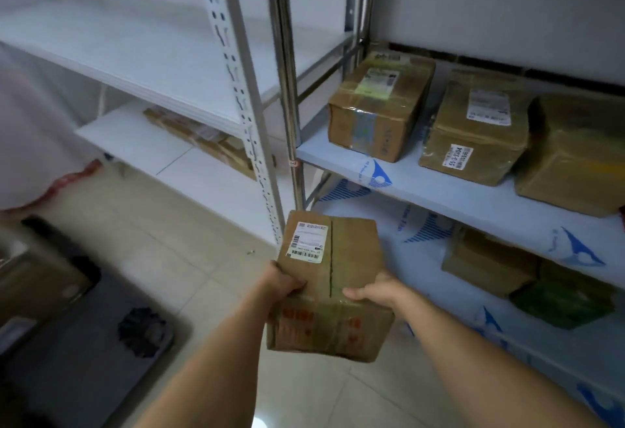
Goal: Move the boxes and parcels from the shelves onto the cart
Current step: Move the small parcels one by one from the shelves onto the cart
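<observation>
I hold a brown cardboard box [333,278] with a white shipping label in the air above the floor, in front of the shelves. My left hand [282,284] grips its left edge and my right hand [375,292] grips its right side, thumbs on top. Three brown boxes stand on the right shelf [422,187]: a taped one [380,106], a labelled one [473,126] and one at the frame edge [575,153]. Below them lie a brown parcel [487,262] and a green parcel [561,302]. The dark cart [84,353] is at the lower left, carrying a box [37,278].
The white rack [152,55] on the left has bare upper boards and a flat brown parcel [203,140] on its low board. A metal upright [287,89] separates the two racks. Pale tiled floor [169,241] lies between cart and shelves. A pale blurred shape [30,130] fills the left edge.
</observation>
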